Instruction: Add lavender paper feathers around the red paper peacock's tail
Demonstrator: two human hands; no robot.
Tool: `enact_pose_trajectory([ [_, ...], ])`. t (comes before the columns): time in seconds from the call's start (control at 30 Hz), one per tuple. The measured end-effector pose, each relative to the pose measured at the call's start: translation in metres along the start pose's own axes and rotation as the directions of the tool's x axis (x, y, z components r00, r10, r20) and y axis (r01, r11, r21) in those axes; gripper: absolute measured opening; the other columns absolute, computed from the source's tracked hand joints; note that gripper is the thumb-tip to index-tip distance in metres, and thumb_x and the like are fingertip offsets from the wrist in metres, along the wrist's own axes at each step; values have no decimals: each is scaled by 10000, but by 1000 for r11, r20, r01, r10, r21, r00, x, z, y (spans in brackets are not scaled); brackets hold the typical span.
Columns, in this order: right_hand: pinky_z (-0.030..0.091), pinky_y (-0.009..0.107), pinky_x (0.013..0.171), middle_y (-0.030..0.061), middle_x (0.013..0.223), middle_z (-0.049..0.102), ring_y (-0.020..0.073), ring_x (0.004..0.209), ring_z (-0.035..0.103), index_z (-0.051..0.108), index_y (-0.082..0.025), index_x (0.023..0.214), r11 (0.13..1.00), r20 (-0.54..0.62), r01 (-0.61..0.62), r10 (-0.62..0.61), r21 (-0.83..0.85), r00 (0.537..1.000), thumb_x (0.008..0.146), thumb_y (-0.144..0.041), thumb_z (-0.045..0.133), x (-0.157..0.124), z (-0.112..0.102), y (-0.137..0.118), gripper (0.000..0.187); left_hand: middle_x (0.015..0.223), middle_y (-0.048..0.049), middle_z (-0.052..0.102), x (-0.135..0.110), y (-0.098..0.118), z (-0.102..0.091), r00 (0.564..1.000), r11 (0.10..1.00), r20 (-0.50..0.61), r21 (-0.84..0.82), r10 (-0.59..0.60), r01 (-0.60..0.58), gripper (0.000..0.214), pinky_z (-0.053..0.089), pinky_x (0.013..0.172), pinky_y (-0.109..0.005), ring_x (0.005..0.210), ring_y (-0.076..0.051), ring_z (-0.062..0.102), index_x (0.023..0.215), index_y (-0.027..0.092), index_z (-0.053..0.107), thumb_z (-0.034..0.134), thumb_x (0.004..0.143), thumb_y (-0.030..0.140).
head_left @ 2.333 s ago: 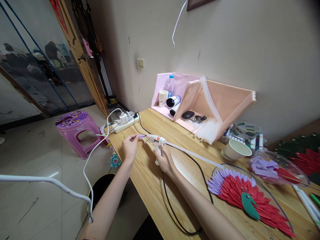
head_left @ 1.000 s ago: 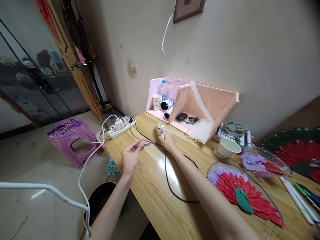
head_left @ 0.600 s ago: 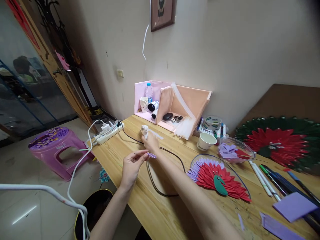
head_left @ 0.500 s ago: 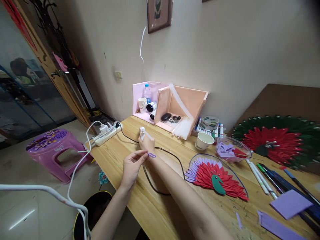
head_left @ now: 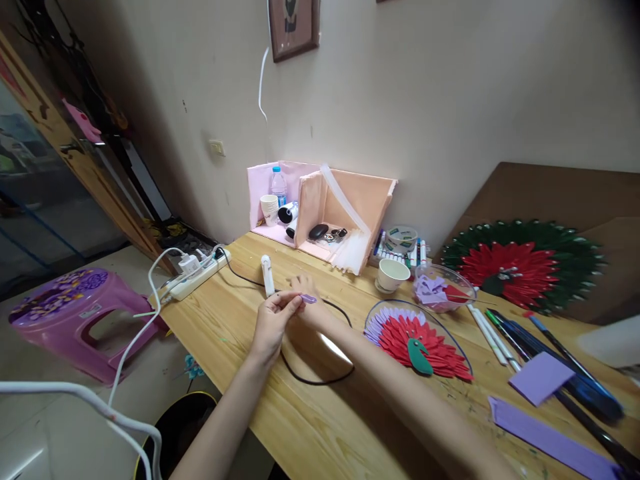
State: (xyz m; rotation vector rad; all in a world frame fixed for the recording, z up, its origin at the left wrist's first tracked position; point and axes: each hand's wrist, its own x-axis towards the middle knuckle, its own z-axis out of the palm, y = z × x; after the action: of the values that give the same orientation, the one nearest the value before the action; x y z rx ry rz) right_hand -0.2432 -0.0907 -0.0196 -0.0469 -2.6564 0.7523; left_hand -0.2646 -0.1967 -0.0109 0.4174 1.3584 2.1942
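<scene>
My left hand pinches a small purple felt petal between thumb and fingertips. Behind it, my right hand is partly hidden, its visible fingers stretched out and empty. A white glue gun stands on the table just left of the right hand, its lower part covered by my left hand. A black cord loops on the wood beneath my forearms. To the right lies a felt peacock piece with a green body, red petals and a purple outer row at its left.
A power strip sits on the table's left edge. Behind are a pink cardboard organizer, a paper cup and a bowl of purple scraps. Pens and purple felt lie right; a stool stands left.
My right hand has let go of the glue gun and drawn back to the right, leaving it standing on the table. My left hand still holds the petal. The view has swung right.
</scene>
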Motion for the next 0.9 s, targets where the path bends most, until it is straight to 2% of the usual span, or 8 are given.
enact_pose_trajectory([
  [0.1,423,349,757,97,897,578,207,879,513,581,-146,895,995,-60,-96,96,1,994,829,-142,495,-42,-51,18,108,686,-7,677,2,-3,17,987,986,88,-85,-135,143,275,492,627,-160,593,-62,601,729,127,670,805,523,249],
  [0.17,440,294,675,62,850,589,158,767,539,594,-166,893,982,-88,-101,116,158,989,849,-181,484,-69,-88,26,120,676,4,670,2,-8,33,955,955,177,-134,-239,264,264,487,621,-143,590,-51,598,717,132,663,808,521,231],
  [0.27,453,297,710,44,858,596,153,799,560,604,-184,897,923,-174,-105,180,370,968,843,-267,526,-103,-130,34,126,673,12,660,1,-22,62,876,888,319,-169,-361,427,256,479,619,-116,593,-35,593,717,129,658,807,527,215],
  [0.33,461,299,739,38,859,595,151,819,567,605,-187,897,863,-212,-87,219,497,952,823,-282,562,-122,-145,37,128,682,9,654,-1,-34,81,809,839,406,-160,-425,520,249,479,621,-112,602,-35,595,727,121,655,801,542,202],
  [0.47,473,294,756,37,858,603,143,822,577,616,-183,888,788,-227,-67,256,613,940,802,-263,592,-147,-153,45,120,725,-8,647,-6,-58,113,682,762,555,-126,-476,635,240,477,633,-110,633,-41,599,790,106,650,774,594,166],
  [0.57,484,295,763,34,872,610,139,817,587,618,-186,900,737,-200,-83,288,671,937,794,-264,601,-158,-155,54,133,759,-14,637,-9,-72,127,627,741,625,-111,-466,662,251,475,657,-114,660,-40,593,861,110,641,747,640,161],
  [0.7,484,288,757,30,861,615,138,807,589,637,-181,886,739,-160,-143,323,658,933,772,-280,624,-165,-162,62,152,755,-5,612,-12,-81,134,603,754,650,-70,-462,653,242,471,684,-125,668,-38,578,884,116,626,726,671,172],
  [0.9,488,288,754,29,823,639,139,794,597,643,-158,848,704,-27,-213,314,677,949,775,-294,613,-164,-162,64,158,796,-12,617,-14,-81,132,585,763,646,-5,-491,646,275,461,694,-130,707,-53,579,880,127,615,744,645,189],
])
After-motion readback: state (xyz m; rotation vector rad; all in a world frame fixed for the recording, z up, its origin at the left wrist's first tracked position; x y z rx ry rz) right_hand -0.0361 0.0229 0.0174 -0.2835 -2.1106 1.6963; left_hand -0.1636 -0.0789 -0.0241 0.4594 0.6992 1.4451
